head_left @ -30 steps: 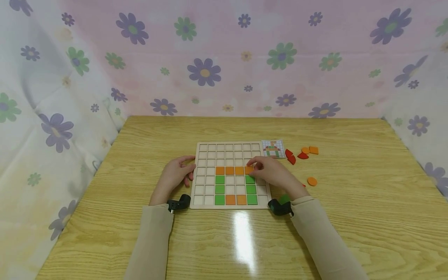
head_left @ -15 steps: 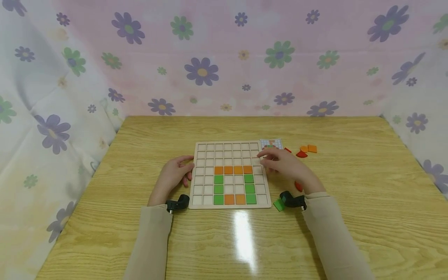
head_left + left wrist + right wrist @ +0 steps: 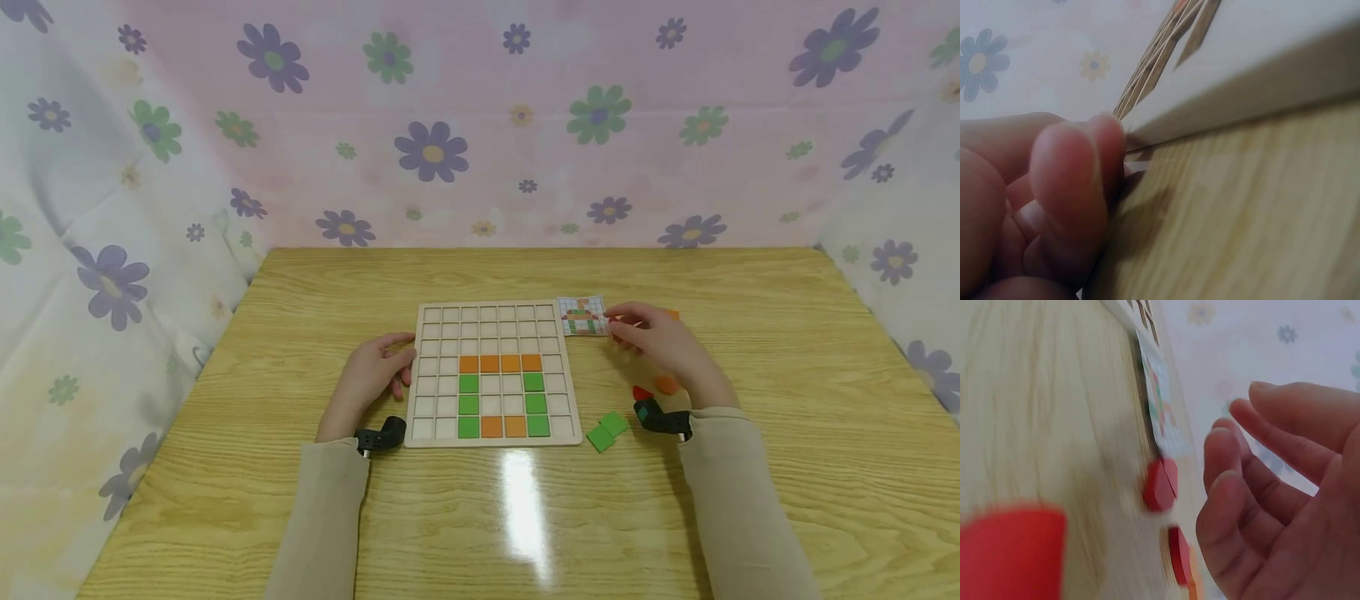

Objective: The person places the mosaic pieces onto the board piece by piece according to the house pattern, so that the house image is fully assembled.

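Observation:
A wooden grid board (image 3: 495, 442) lies flat, with a row of orange square tiles (image 3: 499, 364) above columns of green tiles (image 3: 536, 404) in its cells. My left hand (image 3: 375, 367) rests against the board's left edge, fingers loosely bent, thumb and fingertips right at the rim in the left wrist view. My right hand (image 3: 667, 342) hovers beside the pattern card (image 3: 581, 317), over red curved-edged pieces (image 3: 1159, 487). Its fingers (image 3: 1219, 512) are relaxed and apart, holding nothing in the right wrist view. In the head view this hand partly hides the red pieces.
Two loose green tiles (image 3: 607, 432) lie right of the board. A red piece (image 3: 642, 392) and an orange disc (image 3: 667, 383) lie near the right wrist. An orange square (image 3: 675, 316) shows behind the right hand. Flowered cloth (image 3: 480, 125) encloses the table's back and sides.
My right hand has left the orange tile at the row's right end and moved right, past the card to the red pieces. The loose green tiles are uncovered. My left hand stays.

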Demonstrator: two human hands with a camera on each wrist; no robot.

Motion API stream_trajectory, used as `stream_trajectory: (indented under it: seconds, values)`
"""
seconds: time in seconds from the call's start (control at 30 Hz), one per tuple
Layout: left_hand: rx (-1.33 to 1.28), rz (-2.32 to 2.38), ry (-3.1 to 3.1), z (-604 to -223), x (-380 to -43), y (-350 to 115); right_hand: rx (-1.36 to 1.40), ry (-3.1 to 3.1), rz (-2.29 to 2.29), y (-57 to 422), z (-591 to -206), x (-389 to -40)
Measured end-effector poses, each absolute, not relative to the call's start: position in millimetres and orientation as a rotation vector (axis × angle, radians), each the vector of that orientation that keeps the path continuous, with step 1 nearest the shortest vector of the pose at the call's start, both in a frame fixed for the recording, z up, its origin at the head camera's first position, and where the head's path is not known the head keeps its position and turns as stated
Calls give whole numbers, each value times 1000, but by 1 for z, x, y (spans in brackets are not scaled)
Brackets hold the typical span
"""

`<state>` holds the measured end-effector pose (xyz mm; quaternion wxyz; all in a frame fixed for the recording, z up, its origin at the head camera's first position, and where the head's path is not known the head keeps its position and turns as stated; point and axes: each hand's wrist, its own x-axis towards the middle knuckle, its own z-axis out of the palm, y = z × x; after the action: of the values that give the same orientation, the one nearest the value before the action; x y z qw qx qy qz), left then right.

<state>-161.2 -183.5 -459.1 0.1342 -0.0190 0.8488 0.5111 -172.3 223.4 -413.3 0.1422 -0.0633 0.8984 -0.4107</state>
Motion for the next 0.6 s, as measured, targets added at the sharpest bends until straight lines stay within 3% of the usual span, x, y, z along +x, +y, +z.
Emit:
stream_trajectory:
  seconds: [0.6]
  values:
    - [-43,1491,2445,-461,-161,-185,-66,2783,-906,253,-416,-172]
